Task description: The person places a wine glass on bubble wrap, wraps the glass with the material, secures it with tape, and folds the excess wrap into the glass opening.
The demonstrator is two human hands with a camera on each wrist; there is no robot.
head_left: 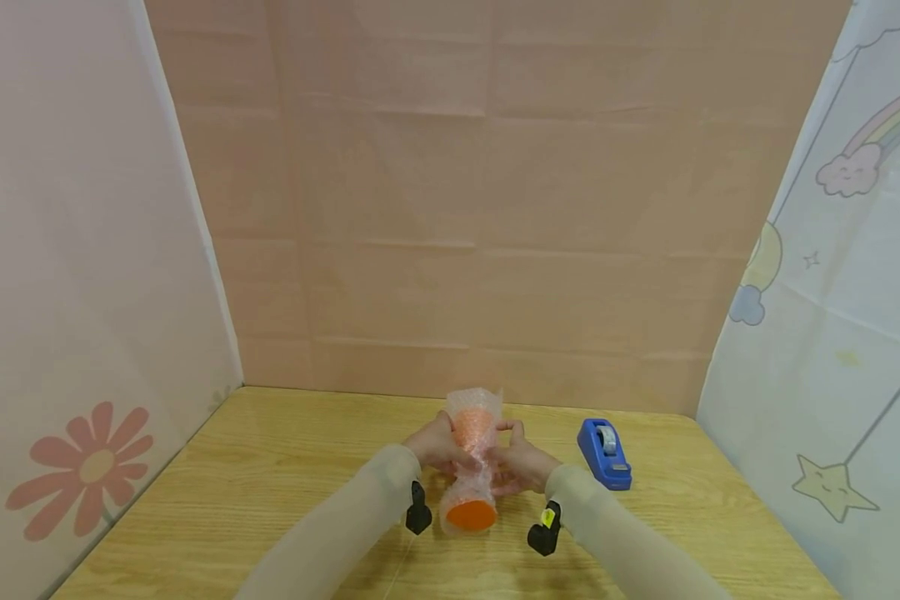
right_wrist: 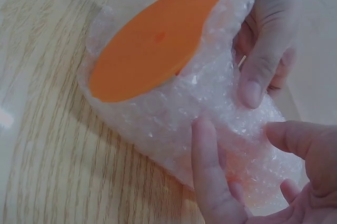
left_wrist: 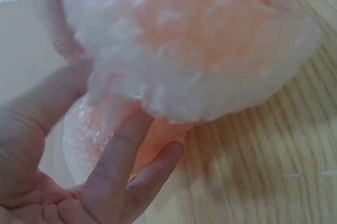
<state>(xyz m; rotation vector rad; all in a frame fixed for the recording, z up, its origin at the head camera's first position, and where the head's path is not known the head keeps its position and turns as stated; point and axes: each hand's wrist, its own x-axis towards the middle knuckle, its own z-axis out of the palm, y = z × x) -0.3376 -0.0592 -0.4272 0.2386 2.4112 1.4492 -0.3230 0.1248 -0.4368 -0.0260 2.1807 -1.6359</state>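
Observation:
An orange object with a flat round end (right_wrist: 152, 45) lies on the table, wrapped in clear bubble wrap (right_wrist: 158, 124). Its wrapped body narrows at the middle, and the wrap stands loose past its far end. From the left side my left hand (head_left: 437, 443) grips the narrowed part, thumb and fingers curved about it. On the opposite side my right hand (head_left: 523, 461) holds the same part between thumb and fingers, its fingertips on the wrap in the right wrist view. The orange end faces me, uncovered within the rim of the wrap.
A blue tape dispenser (head_left: 604, 454) with a roll of tape stands to the right on the wooden table (head_left: 307, 467). Behind the table hangs a tan cloth (head_left: 390, 292); printed pale cloths hang on both sides. A thin pale strand (head_left: 399, 567) lies near my left sleeve.

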